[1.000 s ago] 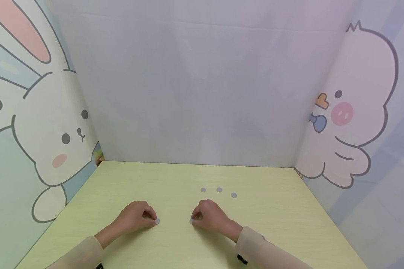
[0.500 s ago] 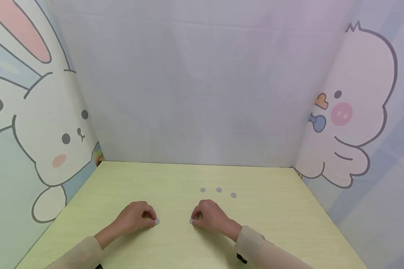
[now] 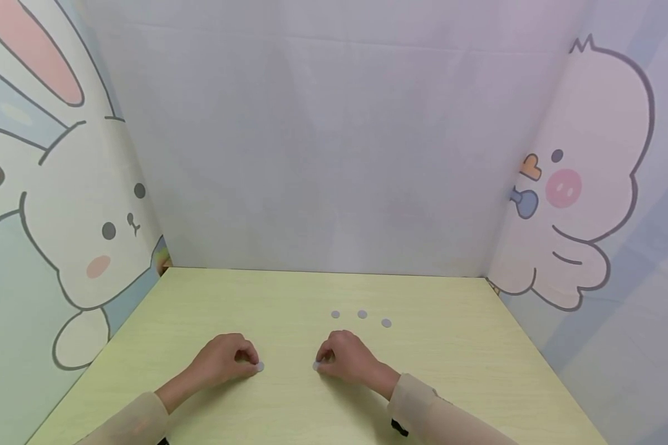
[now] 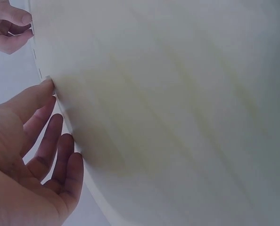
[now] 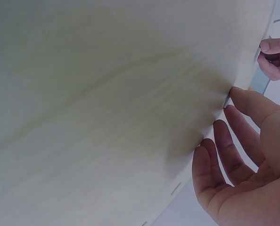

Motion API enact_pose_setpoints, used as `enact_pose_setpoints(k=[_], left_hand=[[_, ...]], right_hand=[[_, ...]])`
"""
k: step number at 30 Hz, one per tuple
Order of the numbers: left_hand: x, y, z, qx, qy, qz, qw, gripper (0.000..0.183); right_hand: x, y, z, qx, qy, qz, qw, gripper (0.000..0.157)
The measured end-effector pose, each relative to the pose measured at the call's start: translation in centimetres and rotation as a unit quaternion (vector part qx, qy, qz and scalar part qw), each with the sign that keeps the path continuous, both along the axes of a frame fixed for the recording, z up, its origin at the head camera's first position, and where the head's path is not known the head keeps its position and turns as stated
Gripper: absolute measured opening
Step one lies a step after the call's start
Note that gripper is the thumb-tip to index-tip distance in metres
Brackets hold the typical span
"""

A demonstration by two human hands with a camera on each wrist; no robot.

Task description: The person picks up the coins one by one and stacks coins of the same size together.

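Observation:
My left hand [image 3: 225, 358] pinches the edge of a small grey coin-like disc [image 3: 260, 366] on the table, with thumb and forefinger. Across from it, my right hand [image 3: 349, 358] pinches a similar disc [image 3: 315, 366], mostly covered by the fingertips. A short gap of tabletop lies between the two hands. In the right wrist view the thin edge of the disc [image 5: 227, 100] shows between thumb and forefinger, while the other fingers reach down to the tabletop. Only a sliver of the left disc [image 4: 48, 77] appears at the fingertip in the left wrist view.
Three more flat grey discs, among them the middle disc [image 3: 362, 314], lie in a loose row beyond my right hand. The pale yellow wooden table [image 3: 228, 303] ends at a plain white cloth backdrop [image 3: 323, 154]. Printed curtains with cartoon animals flank both sides.

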State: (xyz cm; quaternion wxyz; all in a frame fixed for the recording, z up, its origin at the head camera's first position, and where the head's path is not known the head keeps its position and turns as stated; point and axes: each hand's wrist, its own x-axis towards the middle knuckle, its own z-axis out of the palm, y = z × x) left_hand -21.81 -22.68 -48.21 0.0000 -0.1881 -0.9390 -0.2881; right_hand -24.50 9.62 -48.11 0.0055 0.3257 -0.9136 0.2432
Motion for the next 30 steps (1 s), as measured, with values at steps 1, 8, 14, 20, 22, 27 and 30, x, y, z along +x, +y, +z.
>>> enact_pose_setpoints(k=[1, 8, 14, 20, 22, 27, 30], left_hand=[[0.01, 0.00, -0.01, 0.000, 0.001, 0.000, 1.0000, 0.017], [-0.07, -0.10, -0.17, -0.002, 0.006, -0.001, 1.0000, 0.018], [-0.13, -0.11, -0.25, -0.001, 0.001, 0.002, 1.0000, 0.018], [-0.15, -0.11, -0.14, 0.004, -0.002, -0.002, 1.0000, 0.016], [-0.13, -0.12, -0.07, 0.003, -0.001, -0.001, 1.0000, 0.016], [-0.03, -0.13, 0.20, 0.004, -0.013, 0.007, 0.9999, 0.017], [-0.05, -0.14, 0.41, 0.003, -0.020, 0.017, 0.9997, 0.018]], right_hand=[[-0.01, 0.00, -0.01, 0.000, 0.000, 0.000, 1.000, 0.004], [0.00, -0.03, 0.08, 0.000, 0.001, 0.002, 1.000, 0.004], [0.00, -0.02, 0.03, -0.001, 0.003, 0.002, 1.000, 0.004], [0.10, -0.06, 0.18, 0.002, 0.001, -0.002, 1.000, 0.004], [0.10, -0.06, 0.16, 0.002, 0.000, -0.002, 1.000, 0.004], [0.05, -0.03, 0.06, 0.002, -0.002, -0.003, 1.000, 0.004], [0.04, 0.01, 0.02, -0.001, -0.003, -0.003, 1.000, 0.004]])
